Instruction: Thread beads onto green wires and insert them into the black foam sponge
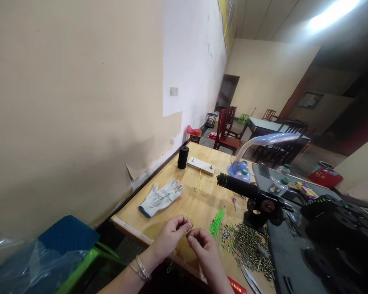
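Observation:
Over the near edge of the wooden table (202, 202), my left hand (175, 230) and my right hand (204, 247) face each other, almost touching. Both are closed in a fingertip pinch on a thin yellow-green line (189, 207); its exact path between the fingers is too fine to make out. A green loop (169, 267) hangs below the table edge under my left hand. Beyond my right hand lies a bundle of bright green lines (216, 222). Beside it spread small coloured beads (227, 236) and a heap of small dark-and-gold pieces (253, 247).
A white glove (162, 197) lies left, by the wall. Farther back stand a black ribbed cylinder (183, 157), a white bar with two studs (201, 165) and a blue desk lamp (239, 169). A black clamp-like device (259, 204) rises at right. Scissors (249, 281) lie near my right forearm.

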The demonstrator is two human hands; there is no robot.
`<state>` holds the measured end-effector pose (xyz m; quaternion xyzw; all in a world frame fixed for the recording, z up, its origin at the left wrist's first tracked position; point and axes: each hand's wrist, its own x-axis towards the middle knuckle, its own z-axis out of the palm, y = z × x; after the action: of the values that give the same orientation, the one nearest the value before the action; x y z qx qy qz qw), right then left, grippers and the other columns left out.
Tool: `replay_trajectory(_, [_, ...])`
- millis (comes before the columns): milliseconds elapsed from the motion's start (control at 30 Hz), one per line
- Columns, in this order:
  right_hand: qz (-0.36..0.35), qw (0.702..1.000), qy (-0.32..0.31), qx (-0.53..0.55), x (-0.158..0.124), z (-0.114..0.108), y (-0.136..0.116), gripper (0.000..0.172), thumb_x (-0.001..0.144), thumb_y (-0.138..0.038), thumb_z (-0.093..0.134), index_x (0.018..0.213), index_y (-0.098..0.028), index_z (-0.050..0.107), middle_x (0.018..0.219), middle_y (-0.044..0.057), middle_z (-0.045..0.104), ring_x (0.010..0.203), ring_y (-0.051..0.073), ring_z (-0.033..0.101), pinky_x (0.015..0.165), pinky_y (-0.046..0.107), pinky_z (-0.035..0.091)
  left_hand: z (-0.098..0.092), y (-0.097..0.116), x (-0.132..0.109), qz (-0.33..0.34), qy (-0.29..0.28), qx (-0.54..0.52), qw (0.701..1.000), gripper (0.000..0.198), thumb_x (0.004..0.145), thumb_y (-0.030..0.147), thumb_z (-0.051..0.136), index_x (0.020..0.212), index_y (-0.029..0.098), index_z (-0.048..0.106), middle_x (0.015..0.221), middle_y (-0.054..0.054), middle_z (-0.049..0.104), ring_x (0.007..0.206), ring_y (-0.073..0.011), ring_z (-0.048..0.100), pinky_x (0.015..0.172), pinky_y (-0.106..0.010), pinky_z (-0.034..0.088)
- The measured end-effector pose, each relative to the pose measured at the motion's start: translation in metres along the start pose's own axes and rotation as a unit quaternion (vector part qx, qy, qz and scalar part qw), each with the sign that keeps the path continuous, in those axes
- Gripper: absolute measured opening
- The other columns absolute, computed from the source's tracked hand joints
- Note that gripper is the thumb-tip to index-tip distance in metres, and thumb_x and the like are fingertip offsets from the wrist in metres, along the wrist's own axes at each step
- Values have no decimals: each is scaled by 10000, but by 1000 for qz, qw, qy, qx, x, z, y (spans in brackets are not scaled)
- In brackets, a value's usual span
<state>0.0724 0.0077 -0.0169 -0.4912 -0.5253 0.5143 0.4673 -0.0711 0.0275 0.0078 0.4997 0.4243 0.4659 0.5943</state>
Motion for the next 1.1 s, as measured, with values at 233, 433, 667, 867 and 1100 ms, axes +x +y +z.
replay_trajectory(233, [38, 998, -24, 48, -3, 2, -11, 377, 680, -519, 743, 653, -181, 580, 589, 2, 623, 509, 114, 497, 519, 234, 385, 2, 1, -1, -12, -10, -7, 1000, 364, 744, 524, 676, 724, 165, 615, 713, 6, 555, 742, -168, 509, 728, -277, 420])
replay_trajectory(433, [46, 998, -19, 33, -2, 1, -17, 339, 694, -484, 717, 654, -185, 562, 593, 0, 618, 500, 105, 468, 501, 227, 350, 4, -2, -2, -8, -26, -8, 1000, 345, 776, 496, 660, 709, 163, 597, 680, 13, 541, 685, -155, 496, 674, -273, 419])
replay_trajectory(667, [55, 997, -17, 50, -3, 0, -11, 382, 683, -528, 724, 703, -185, 558, 551, -28, 573, 476, 89, 420, 474, 214, 310, 3, 0, 0, -9, -12, 2, 1000, 339, 774, 496, 651, 737, 162, 611, 718, 10, 554, 731, -158, 494, 714, -268, 408])
replay_trajectory(867, [60, 998, -3, 30, -3, -1, -8, 391, 693, -540, 709, 684, -181, 554, 510, -49, 517, 457, 74, 353, 456, 213, 252, 4, 2, -1, -10, -23, 15, 1000, 313, 789, 466, 635, 746, 158, 605, 717, 17, 550, 707, -147, 481, 707, -270, 399])
replay_trajectory(1100, [59, 997, 11, 46, -3, -1, -6, 410, 671, -554, 715, 667, -185, 537, 507, -54, 504, 459, 74, 346, 450, 214, 231, 5, 1, -2, -14, -37, 0, 999, 285, 788, 438, 645, 756, 157, 608, 727, 14, 566, 711, -145, 492, 695, -266, 400])
